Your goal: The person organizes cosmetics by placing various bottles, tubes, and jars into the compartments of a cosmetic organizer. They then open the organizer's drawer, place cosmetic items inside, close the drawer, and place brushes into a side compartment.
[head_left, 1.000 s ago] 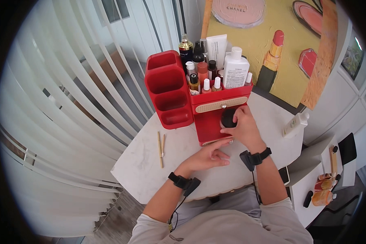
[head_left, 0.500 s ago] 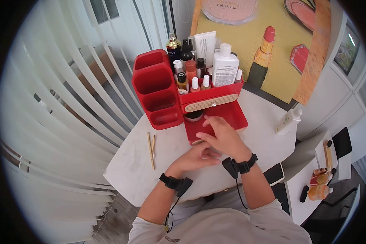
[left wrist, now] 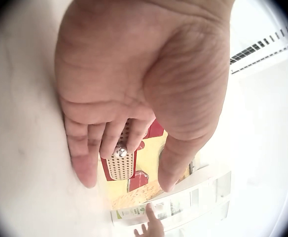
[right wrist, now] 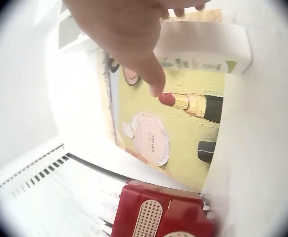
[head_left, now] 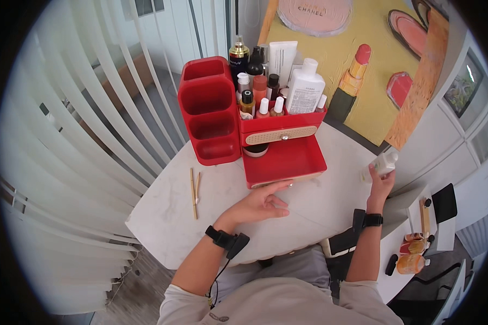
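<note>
In the head view, my right hand (head_left: 381,189) grips a white bottle (head_left: 385,162) at the right side of the table. The right wrist view shows the white bottle (right wrist: 208,47) with the thumb in front and fingertips at its far side. My left hand (head_left: 255,205) rests along the front of a pulled-out red drawer (head_left: 293,157), fingers fairly straight. In the left wrist view, the silver knob (left wrist: 121,152) shows between the fingers of that hand. A black-lidded jar (head_left: 256,150) stands in the drawer's rear left corner.
Bottles, a tube and nail polishes crowd the top of the red organizer (head_left: 249,125). Left of it stands a red holder (head_left: 185,108) with several compartments. Thin gold sticks (head_left: 193,192) lie on the white table (head_left: 162,208). A lipstick painting (head_left: 331,65) leans behind.
My right hand set the black-lidded jar in the drawer's left rear, let go, and moved right to the white bottle, now tilted in its grip. The left hand stayed at the drawer front.
</note>
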`<state>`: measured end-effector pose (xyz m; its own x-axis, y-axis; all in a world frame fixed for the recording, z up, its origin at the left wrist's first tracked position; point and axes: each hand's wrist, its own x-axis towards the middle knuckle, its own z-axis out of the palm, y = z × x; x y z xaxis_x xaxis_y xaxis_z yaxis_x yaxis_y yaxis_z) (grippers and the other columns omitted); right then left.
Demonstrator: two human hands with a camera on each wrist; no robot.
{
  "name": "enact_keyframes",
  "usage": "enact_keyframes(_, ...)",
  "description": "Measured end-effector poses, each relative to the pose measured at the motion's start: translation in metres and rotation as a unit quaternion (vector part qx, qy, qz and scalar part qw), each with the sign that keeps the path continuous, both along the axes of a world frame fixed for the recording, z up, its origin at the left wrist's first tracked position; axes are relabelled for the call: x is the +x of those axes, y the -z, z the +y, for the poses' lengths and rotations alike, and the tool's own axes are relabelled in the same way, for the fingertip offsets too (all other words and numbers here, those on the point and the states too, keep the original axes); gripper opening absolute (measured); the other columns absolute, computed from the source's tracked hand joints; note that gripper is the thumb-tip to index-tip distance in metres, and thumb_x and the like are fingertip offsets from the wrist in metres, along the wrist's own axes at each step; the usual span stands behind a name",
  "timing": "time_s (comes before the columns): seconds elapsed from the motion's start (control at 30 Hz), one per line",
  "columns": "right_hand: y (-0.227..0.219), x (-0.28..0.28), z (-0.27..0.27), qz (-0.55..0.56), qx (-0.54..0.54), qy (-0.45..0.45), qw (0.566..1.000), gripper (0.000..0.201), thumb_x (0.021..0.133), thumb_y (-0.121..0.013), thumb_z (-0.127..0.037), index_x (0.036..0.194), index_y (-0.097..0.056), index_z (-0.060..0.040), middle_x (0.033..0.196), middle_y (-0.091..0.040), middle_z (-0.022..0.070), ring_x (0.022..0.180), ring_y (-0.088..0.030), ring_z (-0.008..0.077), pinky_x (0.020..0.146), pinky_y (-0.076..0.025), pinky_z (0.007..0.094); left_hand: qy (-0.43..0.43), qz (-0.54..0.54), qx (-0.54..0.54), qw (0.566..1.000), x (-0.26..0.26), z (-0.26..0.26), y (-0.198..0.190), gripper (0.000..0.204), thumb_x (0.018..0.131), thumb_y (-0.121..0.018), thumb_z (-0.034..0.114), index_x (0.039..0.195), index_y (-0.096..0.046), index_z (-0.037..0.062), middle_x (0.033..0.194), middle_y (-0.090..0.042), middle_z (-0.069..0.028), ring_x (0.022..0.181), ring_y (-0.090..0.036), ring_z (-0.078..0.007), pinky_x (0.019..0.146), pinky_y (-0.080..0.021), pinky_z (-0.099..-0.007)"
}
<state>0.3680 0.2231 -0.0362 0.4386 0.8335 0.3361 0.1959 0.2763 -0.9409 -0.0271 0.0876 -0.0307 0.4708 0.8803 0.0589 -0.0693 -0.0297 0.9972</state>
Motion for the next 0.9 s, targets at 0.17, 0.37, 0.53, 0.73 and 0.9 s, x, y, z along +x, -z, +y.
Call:
enact_keyframes(0.17, -0.042, -0.053, -0.016, 0.144, 0.064, -0.083, 0.984, 0.062, 0.089, -0.085, -0.009, 0.14, -0.051, -0.0012, 0.122, -0.067, 0.0077, 0.117, -0.064, 0.0187, 0.102, -0.051, 0.0352, 0.007, 0.002, -0.02, 1.0, -0.001, 0.0, -0.002, 0.085, 0.093, -0.081, 0.01, 0.165, -0.035, 0.0083, 0.159, -0.044, -0.015, 0.118, -0.067, -0.0203, 0.089, -0.059, -0.0301)
enact_keyframes(0.37, -0.071, -0.158, -0.052, 0.105, 0.038, -0.265, 0.958, 0.051, 0.087, -0.085, -0.002, 0.127, -0.054, -0.0025, 0.119, -0.067, 0.0087, 0.107, -0.068, 0.0173, 0.093, -0.058, 0.0326, 0.009, 0.008, -0.036, 0.999, -0.001, -0.001, -0.003, 0.085, 0.094, -0.08, 0.009, 0.165, -0.033, 0.0082, 0.162, -0.042, -0.0131, 0.122, -0.065, -0.021, 0.093, -0.059, -0.0308)
enact_keyframes(0.53, -0.065, -0.202, -0.043, 0.066, 0.036, -0.331, 0.941, 0.052, 0.086, -0.087, -0.005, 0.125, -0.053, -0.0005, 0.117, -0.067, 0.0102, 0.108, -0.068, 0.017, 0.091, -0.059, 0.0317, 0.02, -0.005, -0.032, 0.999, -0.002, 0.0, -0.001, 0.086, 0.094, -0.079, 0.009, 0.166, -0.032, 0.0077, 0.163, -0.04, -0.0134, 0.124, -0.065, -0.022, 0.094, -0.058, -0.0311)
enact_keyframes(0.73, -0.066, -0.204, -0.038, 0.028, 0.006, -0.312, 0.95, 0.055, 0.086, -0.089, -0.014, 0.123, -0.051, 0.0022, 0.114, -0.067, 0.0129, 0.106, -0.069, 0.0184, 0.09, -0.059, 0.0339, 0.025, 0.01, -0.027, 0.999, -0.001, 0.002, -0.001, 0.084, 0.094, -0.078, 0.008, 0.165, -0.033, 0.0075, 0.164, -0.04, -0.0129, 0.126, -0.064, -0.023, 0.095, -0.058, -0.0325)
enact_keyframes(0.9, -0.07, -0.19, -0.027, -0.239, -0.101, -0.274, 0.926, 0.054, 0.092, -0.083, -0.034, 0.121, -0.056, 0.0026, 0.106, -0.071, 0.0219, 0.098, -0.072, 0.0271, 0.082, -0.057, 0.0352, 0.026, 0.014, -0.046, 0.999, 0.0, 0.001, -0.005, 0.083, 0.094, -0.076, 0.003, 0.165, -0.034, 0.0074, 0.165, -0.04, -0.0123, 0.127, -0.063, -0.0232, 0.097, -0.059, -0.0332)
